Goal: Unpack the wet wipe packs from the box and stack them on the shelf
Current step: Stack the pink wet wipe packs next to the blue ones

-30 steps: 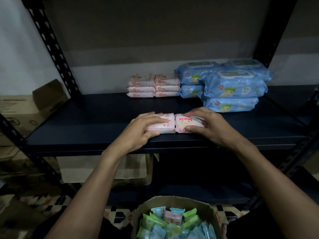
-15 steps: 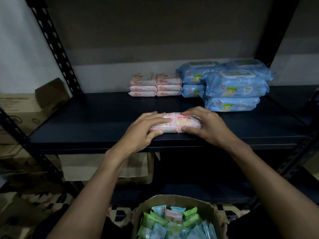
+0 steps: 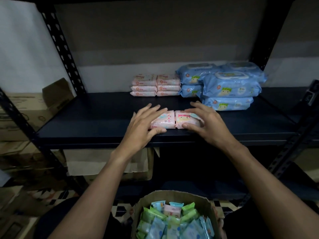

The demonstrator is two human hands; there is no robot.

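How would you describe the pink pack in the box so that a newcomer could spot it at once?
Find the open cardboard box at the bottom of the view, below the dark shelf. Near its far rim stands a small pack, the only pink one visible there; its neighbours are green or blue.

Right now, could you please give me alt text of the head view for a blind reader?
A left hand and right hand rest on two pink wipe packs, side by side at the front of a dark shelf. Behind sit pink stacks and blue stacks; below, a cardboard box of packs.
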